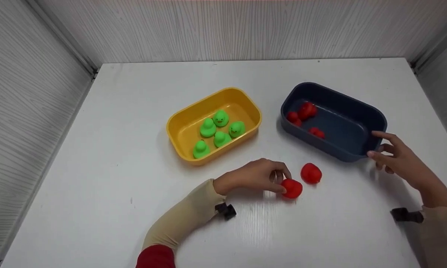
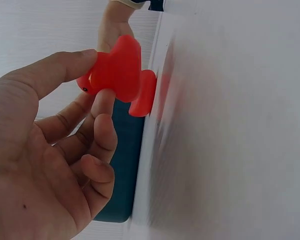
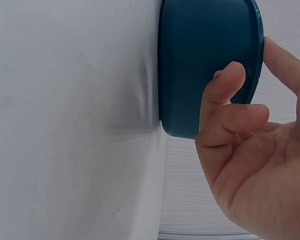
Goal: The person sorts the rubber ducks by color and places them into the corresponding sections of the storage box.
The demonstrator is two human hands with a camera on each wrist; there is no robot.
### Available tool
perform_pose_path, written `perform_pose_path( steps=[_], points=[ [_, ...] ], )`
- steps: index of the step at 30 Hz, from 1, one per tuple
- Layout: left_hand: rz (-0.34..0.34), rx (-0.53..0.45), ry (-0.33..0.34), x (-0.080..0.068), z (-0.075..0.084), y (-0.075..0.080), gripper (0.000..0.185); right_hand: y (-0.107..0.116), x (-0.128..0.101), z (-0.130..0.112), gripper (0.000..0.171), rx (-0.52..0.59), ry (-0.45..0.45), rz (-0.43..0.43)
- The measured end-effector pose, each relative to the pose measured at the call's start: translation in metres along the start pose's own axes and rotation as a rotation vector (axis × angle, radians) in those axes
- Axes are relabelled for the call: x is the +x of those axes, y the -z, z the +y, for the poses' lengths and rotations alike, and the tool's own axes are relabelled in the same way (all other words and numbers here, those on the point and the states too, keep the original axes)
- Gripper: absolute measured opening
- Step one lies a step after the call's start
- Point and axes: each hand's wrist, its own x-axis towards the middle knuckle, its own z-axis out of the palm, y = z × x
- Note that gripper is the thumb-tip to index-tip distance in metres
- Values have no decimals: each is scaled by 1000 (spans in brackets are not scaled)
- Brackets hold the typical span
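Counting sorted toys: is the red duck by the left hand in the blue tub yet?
Out. The red duck lies on the table, pinched by the left hand.

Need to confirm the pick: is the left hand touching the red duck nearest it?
Touching. The left wrist view shows the left hand pinching the red duck between thumb and fingers.
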Motion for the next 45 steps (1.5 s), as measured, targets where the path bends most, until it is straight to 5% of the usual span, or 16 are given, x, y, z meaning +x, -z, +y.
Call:
perform_pose_path(
  steps=[19, 33, 45],
  points=[
    [102, -199, -45, 44, 23, 6, 28, 0, 0, -1, 56, 15, 25, -20],
    [293, -354, -91, 81, 42, 22, 30, -1, 0, 1, 54, 20, 15, -17],
    [452, -331, -67, 115, 54, 39, 31, 0, 0, 0, 54, 25, -15, -13]
  ],
)
